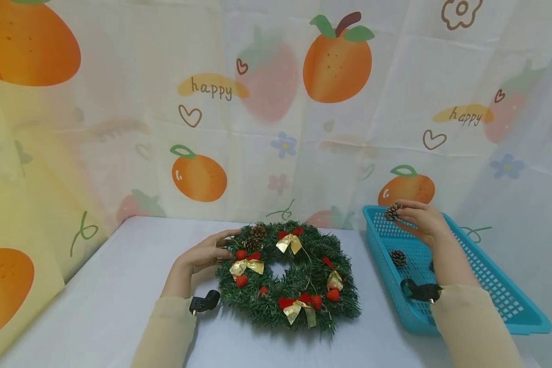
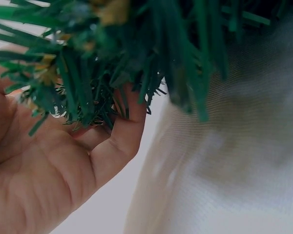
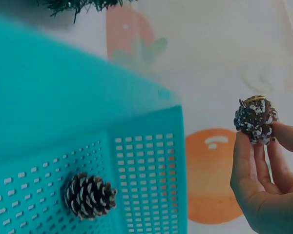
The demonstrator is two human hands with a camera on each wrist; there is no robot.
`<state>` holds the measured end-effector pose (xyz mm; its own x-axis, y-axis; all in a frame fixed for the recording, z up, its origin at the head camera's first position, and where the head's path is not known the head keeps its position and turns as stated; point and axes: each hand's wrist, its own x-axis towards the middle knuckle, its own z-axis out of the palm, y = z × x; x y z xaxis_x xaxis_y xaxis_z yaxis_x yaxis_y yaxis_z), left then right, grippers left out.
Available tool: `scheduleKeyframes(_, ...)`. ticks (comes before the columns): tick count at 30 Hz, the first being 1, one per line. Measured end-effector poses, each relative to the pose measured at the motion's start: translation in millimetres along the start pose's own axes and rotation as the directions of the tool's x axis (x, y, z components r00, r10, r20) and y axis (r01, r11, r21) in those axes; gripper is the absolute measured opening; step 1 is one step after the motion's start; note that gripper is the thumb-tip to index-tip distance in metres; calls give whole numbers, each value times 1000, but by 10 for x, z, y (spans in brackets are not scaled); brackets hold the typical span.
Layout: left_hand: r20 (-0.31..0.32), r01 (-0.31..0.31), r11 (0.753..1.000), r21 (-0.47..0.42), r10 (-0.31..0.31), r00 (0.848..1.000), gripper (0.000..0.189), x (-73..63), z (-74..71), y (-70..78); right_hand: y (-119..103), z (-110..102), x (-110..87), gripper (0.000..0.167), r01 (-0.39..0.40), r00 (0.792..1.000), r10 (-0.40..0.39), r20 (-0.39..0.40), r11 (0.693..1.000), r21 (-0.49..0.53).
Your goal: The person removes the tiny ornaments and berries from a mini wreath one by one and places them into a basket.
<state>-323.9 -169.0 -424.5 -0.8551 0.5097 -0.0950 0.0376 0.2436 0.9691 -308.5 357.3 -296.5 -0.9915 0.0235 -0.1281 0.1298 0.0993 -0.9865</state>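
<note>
On the white table lies a green wreath [image 1: 340, 250] with gold-and-red bows, red berries and brown pine cones [image 1: 258, 232] at its upper left. My left hand [image 1: 207, 253] grips the wreath's left edge; in the left wrist view its fingers [image 2: 129, 122] curl in under the green needles, which partly hide them. Over the far end of a blue basket [image 1: 384, 266], my right hand [image 1: 420, 221] pinches a pine cone with whitish tips [image 3: 256, 119] between thumb and fingertips. Another pine cone [image 1: 398, 258] sits on the basket floor, and a further one is mostly hidden behind the right wrist.
The basket, with perforated walls, stands at the table's right, a short gap from the wreath. Behind the table hangs a pale curtain [image 1: 267, 153] printed with oranges and hearts. A black wrist camera [image 1: 204, 301] juts from the left sleeve, another [image 1: 420, 291] from the right.
</note>
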Motion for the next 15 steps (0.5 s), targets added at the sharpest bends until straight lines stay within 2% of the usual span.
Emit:
scheduleKeyframes(7, -8, 9, 1000, -1, -9, 1000, 73, 15, -12, -14, 60, -116, -31, 66, -23, 999, 22, -31, 999, -38)
scheduleKeyframes(15, -5, 8, 1000, 0, -8, 1000, 73, 20, -19, -25, 202, -207, -36, 60, -99, 992, 104, -70, 993, 65)
